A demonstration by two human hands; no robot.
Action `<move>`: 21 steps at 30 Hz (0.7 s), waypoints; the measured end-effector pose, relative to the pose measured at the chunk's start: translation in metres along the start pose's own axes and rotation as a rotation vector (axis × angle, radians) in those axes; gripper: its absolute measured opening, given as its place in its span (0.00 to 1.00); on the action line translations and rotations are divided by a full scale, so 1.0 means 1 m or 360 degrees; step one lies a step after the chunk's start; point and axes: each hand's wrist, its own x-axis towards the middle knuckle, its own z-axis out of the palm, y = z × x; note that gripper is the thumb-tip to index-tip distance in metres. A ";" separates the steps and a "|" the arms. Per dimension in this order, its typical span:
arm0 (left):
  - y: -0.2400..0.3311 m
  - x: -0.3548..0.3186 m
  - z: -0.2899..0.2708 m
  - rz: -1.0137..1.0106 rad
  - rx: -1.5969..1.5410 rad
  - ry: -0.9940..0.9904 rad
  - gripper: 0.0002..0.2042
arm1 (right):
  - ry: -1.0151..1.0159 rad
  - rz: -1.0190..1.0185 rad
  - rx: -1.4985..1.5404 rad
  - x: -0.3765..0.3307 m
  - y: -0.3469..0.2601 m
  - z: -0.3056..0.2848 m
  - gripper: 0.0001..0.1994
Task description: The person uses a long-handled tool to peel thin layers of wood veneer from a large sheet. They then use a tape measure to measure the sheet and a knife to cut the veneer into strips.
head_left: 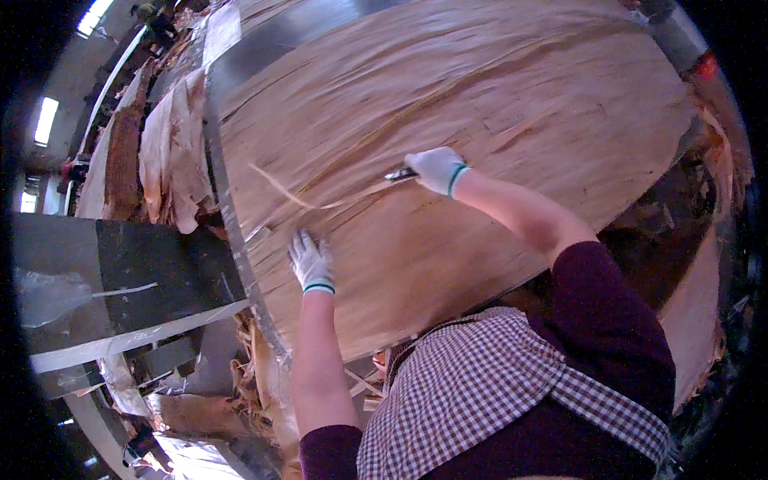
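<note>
A wide sheet of thin brown wood veneer [480, 88] covers the table in front of me, its surface wavy with grain lines and splits. My left hand [310, 262], in a white glove with a green-edged cuff, lies flat on it near the left edge, fingers spread. My right hand [436, 170], gloved the same way, is closed round a utility knife [401, 174] with a dark body and a shiny tip pointing left. From near that tip, a narrow pale veneer strip [284, 190] runs left and curls away over the sheet.
Ragged veneer sheets [174, 148] hang beyond the table's left edge. A dark grey surface [160, 268] with crumpled clear plastic [52, 298] adjoins at left. Torn veneer scraps [200, 412] lie lower left, and more loose veneer [694, 308] stands at right.
</note>
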 end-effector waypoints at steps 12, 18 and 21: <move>-0.061 0.063 -0.073 0.0866 -0.0936 -0.0161 0.22 | 0.1275 0.2294 0.0090 -0.361 0.030 -0.013 0.27; -0.177 0.091 -0.106 0.0246 -0.2375 -0.0047 0.18 | 0.0252 0.3317 0.0345 -0.501 -0.219 0.114 0.25; -0.196 0.119 -0.148 0.0230 -0.2692 0.0103 0.15 | -0.0642 0.3131 0.0991 -0.521 -0.295 0.175 0.19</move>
